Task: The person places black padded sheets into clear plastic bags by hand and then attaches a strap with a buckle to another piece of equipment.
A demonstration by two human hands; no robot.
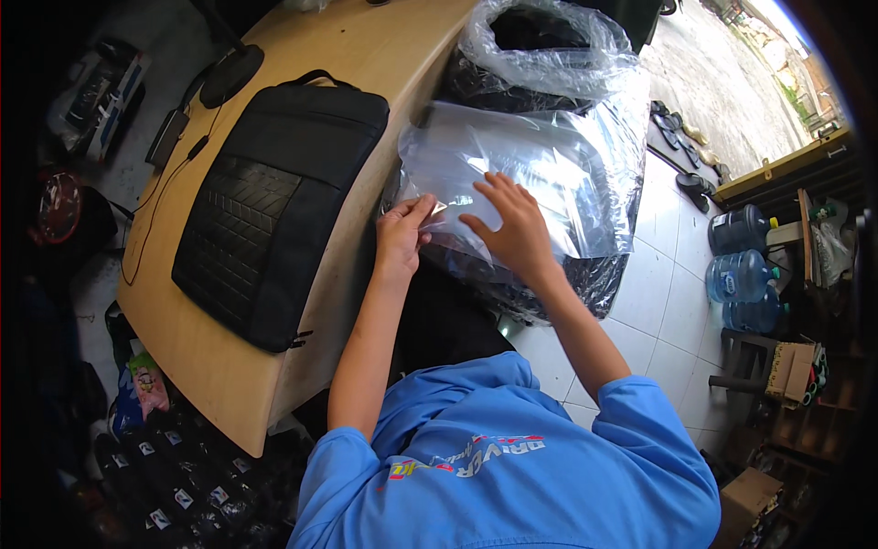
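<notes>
My left hand [401,236] is closed, its thumb and fingers pinching a small pale, pointed piece [440,208]. Whether that piece is loose or a folded corner of the plastic below it, I cannot tell. Beside it my right hand [514,224] is open, fingers spread over a clear plastic sheet or flat bag [567,197]. Under this plastic is a large wrapped bundle [585,284] with dark contents. To the left, a black laptop bag [283,201] lies flat on the wooden table [165,293], its carry handle at the far end.
Another plastic-wrapped dark bundle [549,55] stands beyond. A black round-based stand [231,77] and a thin cable [151,220] are at the table's far left. At right are large blue water bottles [736,274], sandals [677,128] and a cardboard box [745,508]. Packed black items [183,485] lie lower left.
</notes>
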